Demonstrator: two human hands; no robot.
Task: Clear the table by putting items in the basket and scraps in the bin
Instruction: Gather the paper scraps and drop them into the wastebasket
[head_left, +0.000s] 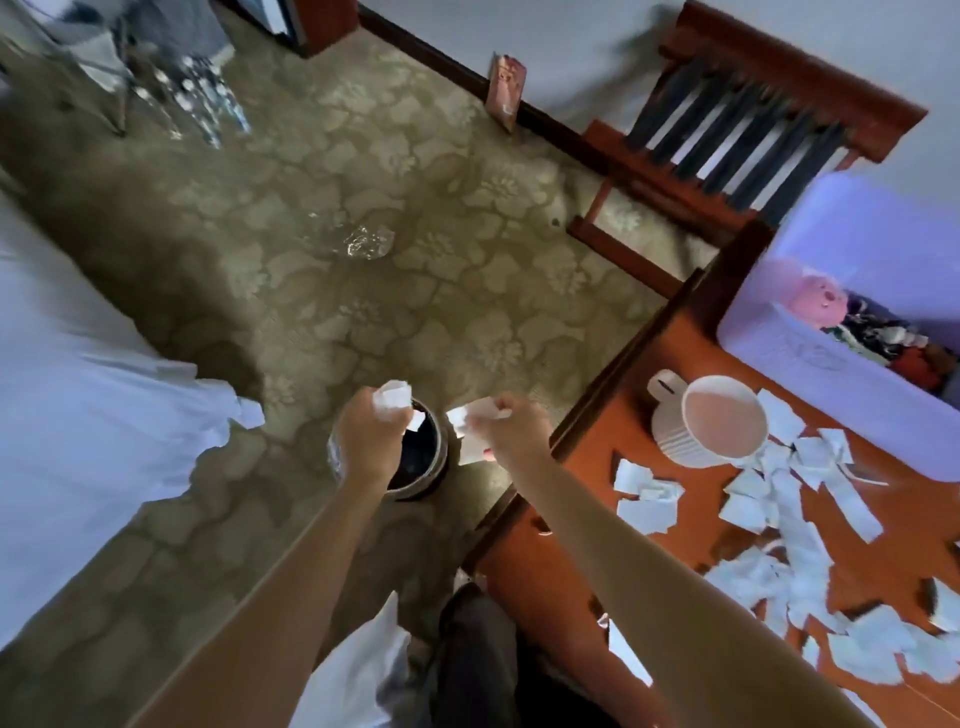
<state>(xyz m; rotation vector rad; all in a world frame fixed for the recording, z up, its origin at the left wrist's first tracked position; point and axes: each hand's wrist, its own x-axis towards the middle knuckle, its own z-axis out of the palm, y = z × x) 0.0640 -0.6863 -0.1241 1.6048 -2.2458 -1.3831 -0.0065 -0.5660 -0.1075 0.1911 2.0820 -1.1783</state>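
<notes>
**Scraps going into the bin, most of the table still to clear**

Nearest the wearer, a thick scatter of torn paper scraps (789, 571) still covered the near edge and middle of the table (550, 551). Beyond the table's left edge, both hands reached out over the floor. The left hand (371, 431) was closed on a wad of white scraps directly above the open bin (418, 457); the right hand (511, 428) pinched another piece just beside the bin's rim. Nothing appeared released yet. Farther along the table, a ribbed mug (711, 421) stood among the scraps, apparently not yet put away. At the far edge sat the lilac basket (841, 332), already holding a pink toy and other items.
</notes>
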